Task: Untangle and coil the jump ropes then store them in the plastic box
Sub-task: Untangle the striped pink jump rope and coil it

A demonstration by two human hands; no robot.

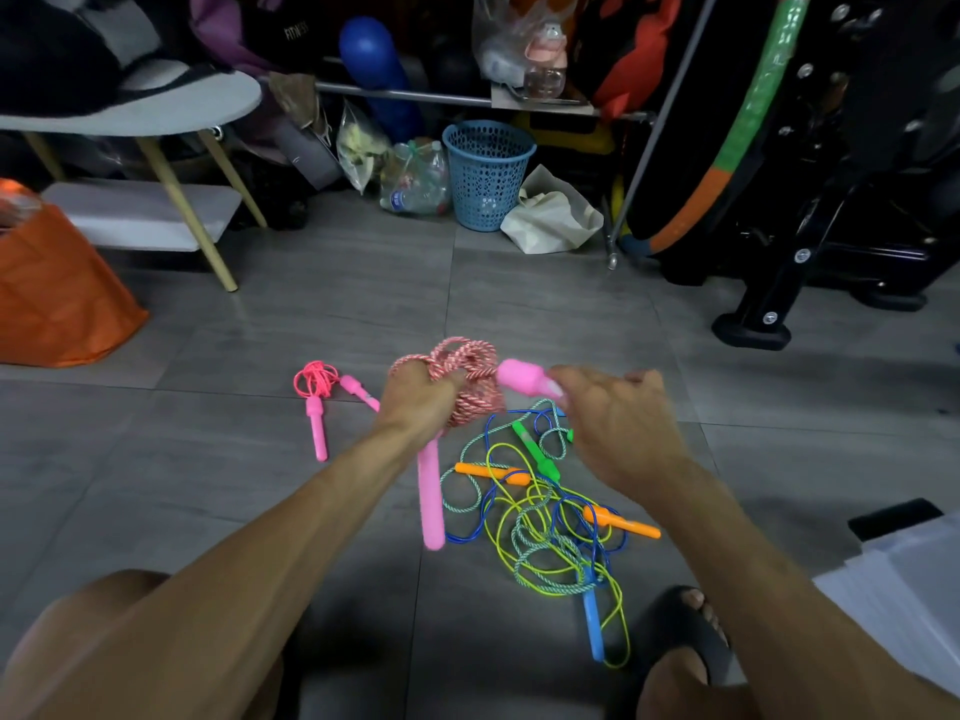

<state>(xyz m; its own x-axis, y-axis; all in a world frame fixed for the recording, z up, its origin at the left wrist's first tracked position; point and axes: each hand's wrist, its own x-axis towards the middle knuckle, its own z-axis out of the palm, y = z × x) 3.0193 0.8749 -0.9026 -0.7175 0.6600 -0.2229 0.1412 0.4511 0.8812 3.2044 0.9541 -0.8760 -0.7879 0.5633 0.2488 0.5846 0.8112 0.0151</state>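
- L hand: fingers curled through a coiled red-and-white twisted jump rope, coils wrapped round the fingers; held above the grey tiled floor, centre of scene.
- One long pink plastic handle of that rope hangs down below the L hand, tip toward the near side.
- R hand: fingertips pinch the 2nd pink handle, just right of the coil; handle's fat end touches the rope bundle.
- Tangle of thin cords on floor, near side, beneath and between both hands: blue, yellow-green, and green-and-white twisted strands, all knotted together.
- In the tangle: two orange handles, one at its left, other at its right; green handle at far side; light blue handle at near end, beside a foot in a dark slipper.
- Small neon-pink jump rope w/ pink handles lies coiled on floor, left of L hand, apart from the tangle.
- White translucent plastic box: near right edge, partly out of view; nothing seen inside.
- Far bkgd: blue perforated basket, orange bag at left.
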